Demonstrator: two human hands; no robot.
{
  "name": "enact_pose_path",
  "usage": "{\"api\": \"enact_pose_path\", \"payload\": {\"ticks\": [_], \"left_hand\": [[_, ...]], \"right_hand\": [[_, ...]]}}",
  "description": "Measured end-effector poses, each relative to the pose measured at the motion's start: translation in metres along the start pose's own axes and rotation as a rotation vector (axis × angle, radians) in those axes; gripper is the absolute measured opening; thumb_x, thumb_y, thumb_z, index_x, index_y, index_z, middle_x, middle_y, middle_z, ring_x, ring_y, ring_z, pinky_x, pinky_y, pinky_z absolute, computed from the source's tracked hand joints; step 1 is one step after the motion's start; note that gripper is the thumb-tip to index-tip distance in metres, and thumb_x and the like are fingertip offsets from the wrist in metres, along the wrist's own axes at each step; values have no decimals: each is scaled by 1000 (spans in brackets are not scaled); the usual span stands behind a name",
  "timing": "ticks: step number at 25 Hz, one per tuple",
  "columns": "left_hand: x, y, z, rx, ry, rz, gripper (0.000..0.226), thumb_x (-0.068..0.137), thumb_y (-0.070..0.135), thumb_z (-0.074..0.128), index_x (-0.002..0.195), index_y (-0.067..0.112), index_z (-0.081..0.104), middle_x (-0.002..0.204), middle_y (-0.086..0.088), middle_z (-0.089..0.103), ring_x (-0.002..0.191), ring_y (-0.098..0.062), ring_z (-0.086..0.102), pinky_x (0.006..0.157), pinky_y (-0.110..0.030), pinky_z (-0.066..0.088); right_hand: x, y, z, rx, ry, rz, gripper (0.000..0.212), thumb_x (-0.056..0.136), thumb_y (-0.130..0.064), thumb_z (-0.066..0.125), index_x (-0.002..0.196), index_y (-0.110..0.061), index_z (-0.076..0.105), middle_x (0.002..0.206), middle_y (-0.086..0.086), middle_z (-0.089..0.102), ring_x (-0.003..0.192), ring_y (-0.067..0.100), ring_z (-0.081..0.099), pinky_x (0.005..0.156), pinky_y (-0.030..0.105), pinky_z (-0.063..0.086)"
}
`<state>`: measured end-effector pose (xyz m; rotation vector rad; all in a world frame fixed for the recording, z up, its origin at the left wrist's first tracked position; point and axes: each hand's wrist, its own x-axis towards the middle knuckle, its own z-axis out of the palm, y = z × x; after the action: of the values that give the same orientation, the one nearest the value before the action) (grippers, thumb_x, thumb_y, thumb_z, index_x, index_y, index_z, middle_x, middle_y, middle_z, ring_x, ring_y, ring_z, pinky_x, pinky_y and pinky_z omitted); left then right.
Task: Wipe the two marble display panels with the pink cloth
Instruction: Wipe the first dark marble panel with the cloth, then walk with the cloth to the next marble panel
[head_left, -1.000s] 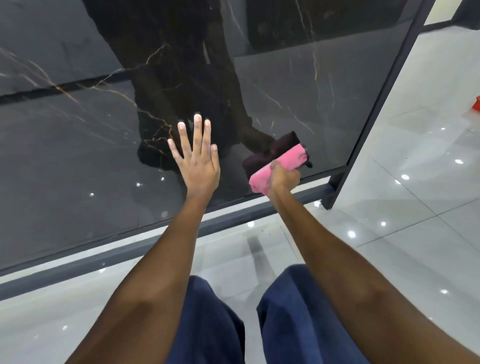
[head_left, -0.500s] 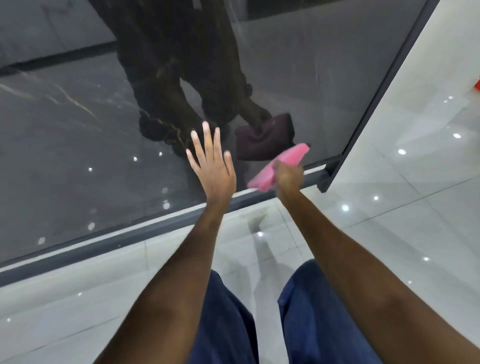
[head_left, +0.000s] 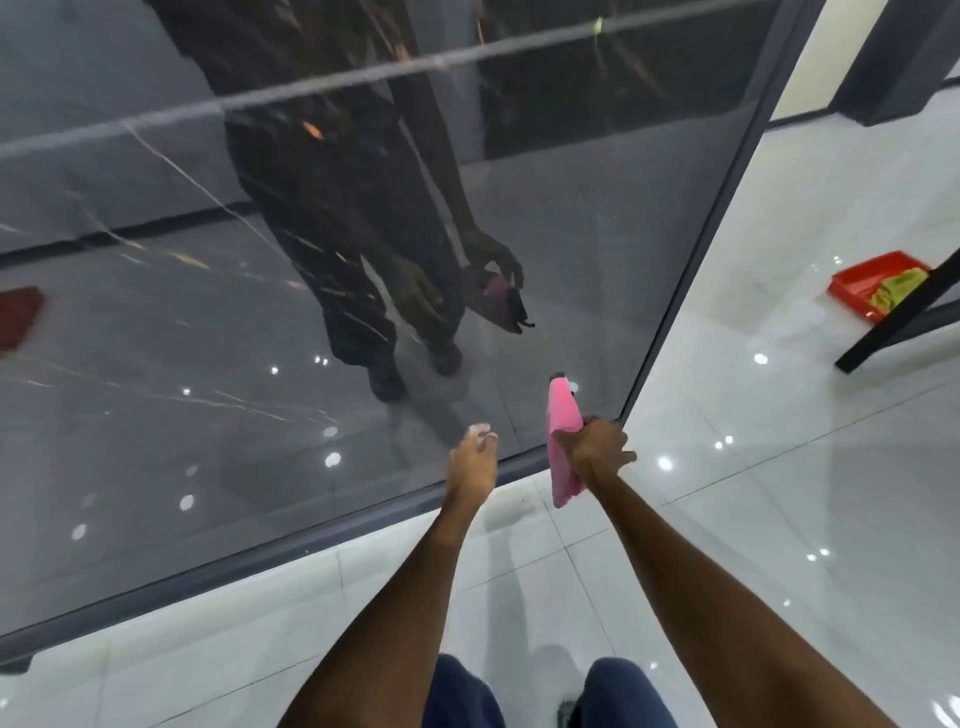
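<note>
Marble panel (head_left: 156, 338), dark and glossy, stood upright in a grey frame (head_left: 260, 564) on the white tiled floor (head_left: 779, 519). Right hand (head_left: 595, 452) gripped the folded pink cloth (head_left: 563, 441) in a closed fist at the panel's lower right corner, apparently clear of the surface. Left hand (head_left: 471, 462) held nothing, fingers loosely curled, likely free for balance. An orange tray (head_left: 865, 283) lay well apart.

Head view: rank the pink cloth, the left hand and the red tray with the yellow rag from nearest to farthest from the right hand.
1. Pink cloth: gripped in the right hand.
2. Left hand: just to its left, near the dark marble panel's bottom frame.
3. Red tray with yellow rag: far right, on the white floor.
</note>
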<state>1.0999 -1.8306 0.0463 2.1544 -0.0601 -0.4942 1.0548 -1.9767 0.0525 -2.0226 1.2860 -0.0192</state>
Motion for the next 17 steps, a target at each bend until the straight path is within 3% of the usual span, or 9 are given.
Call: {"api": "enact_pose_path", "payload": {"ticks": [5, 10, 13, 17], "left_hand": [[-133, 67, -78, -176, -32, -43, 29, 102, 22, 46, 124, 10, 60, 121, -9, 65, 113, -26, 59, 97, -33, 45], [-232, 85, -155, -256, 44, -50, 24, 98, 22, 50, 117, 13, 63, 113, -12, 68, 107, -35, 61, 94, -42, 50], [-297, 72, -195, -291, 223, -64, 22, 97, 20, 51, 112, 13, 65, 107, -13, 69, 102, -35, 64, 91, -41, 52], [-407, 32, -243, -296, 438, -100, 22, 99, 18, 47, 108, 9, 65, 101, -6, 65, 95, -26, 61, 86, -32, 46]], "right_hand": [[-131, -43, -105, 69, -15, -89, 35, 76, -33, 75, 95, -4, 68, 106, 13, 64, 105, 33, 57, 101, 48, 37], [-261, -62, -166, 131, -75, -175, 33, 82, -28, 73, 96, 1, 67, 96, 12, 65, 96, 31, 59, 95, 39, 40], [-332, -67, -175, 128, -166, -307, 30, 78, -29, 71, 93, -3, 69, 92, 11, 67, 91, 32, 62, 94, 45, 48], [-423, -52, -165, 129, -285, -468, 24, 72, -24, 71, 90, -7, 72, 90, 11, 68, 89, 33, 62, 93, 50, 47]]}}
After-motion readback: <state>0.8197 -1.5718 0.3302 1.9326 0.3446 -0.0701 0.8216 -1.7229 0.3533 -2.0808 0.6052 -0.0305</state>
